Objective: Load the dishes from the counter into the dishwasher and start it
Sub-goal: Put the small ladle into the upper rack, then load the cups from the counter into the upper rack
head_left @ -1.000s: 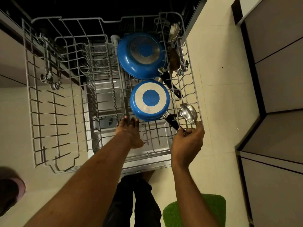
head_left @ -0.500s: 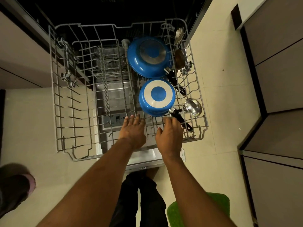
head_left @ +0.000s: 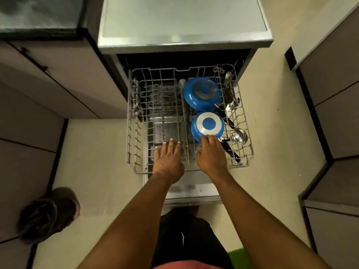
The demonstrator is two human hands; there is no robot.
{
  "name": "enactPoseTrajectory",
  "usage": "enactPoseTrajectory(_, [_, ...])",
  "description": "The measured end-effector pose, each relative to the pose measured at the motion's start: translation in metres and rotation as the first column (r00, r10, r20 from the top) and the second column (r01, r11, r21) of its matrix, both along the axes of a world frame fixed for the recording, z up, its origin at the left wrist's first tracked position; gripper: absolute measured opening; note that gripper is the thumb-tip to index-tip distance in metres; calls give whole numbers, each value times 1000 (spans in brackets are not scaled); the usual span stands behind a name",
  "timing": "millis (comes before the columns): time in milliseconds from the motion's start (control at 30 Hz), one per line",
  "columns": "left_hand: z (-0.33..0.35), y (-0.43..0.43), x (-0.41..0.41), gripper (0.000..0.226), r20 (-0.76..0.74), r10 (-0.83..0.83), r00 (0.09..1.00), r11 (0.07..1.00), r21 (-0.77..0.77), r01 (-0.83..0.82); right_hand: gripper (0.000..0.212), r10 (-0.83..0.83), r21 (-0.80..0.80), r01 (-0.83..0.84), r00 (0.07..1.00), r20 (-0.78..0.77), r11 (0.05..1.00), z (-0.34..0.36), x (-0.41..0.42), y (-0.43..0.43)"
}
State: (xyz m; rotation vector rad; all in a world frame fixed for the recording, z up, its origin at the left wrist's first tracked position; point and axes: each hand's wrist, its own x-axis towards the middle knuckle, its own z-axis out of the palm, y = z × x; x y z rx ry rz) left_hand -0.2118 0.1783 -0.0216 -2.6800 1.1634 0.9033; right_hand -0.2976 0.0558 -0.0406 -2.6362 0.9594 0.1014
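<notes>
Left hand, right hand — flat over rack

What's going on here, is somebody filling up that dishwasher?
Yes. A person stands over the open dishwasher with its wire rack pulled out. A larger blue pan and a smaller blue pan lie upside down on the rack's right side, with a steel ladle beside them. The left hand and right hand are flat over the rack's front and hold nothing. The right hand's fingertips reach the smaller pan's rim. Possibly the rack is about to be pushed in.
</notes>
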Motion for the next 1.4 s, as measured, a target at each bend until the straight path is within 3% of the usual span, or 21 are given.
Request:
enactPoseTrajectory(467, [103, 92, 63, 79, 165, 297, 940, 934, -256, -251, 52, 270, -84, -262, 957, 106, 961, 101, 86, 84])
enactPoseTrajectory(800, [155, 226, 172, 73, 318, 371, 873, 901, -352, -255, 62, 382, -164, -359, 912, 147, 919, 163, 204, 200])
enactPoseTrajectory(1100, [191, 355, 274, 74, 375, 411, 831, 897, -328, -295, 64, 399, -150, -371, 876, 270, 916, 195, 315, 322])
enactPoseTrajectory(1400, [182, 378, 345, 74, 342, 419, 841, 894, -318, -316, 65, 385, -117, -367, 884, 266, 923, 190, 393, 344])
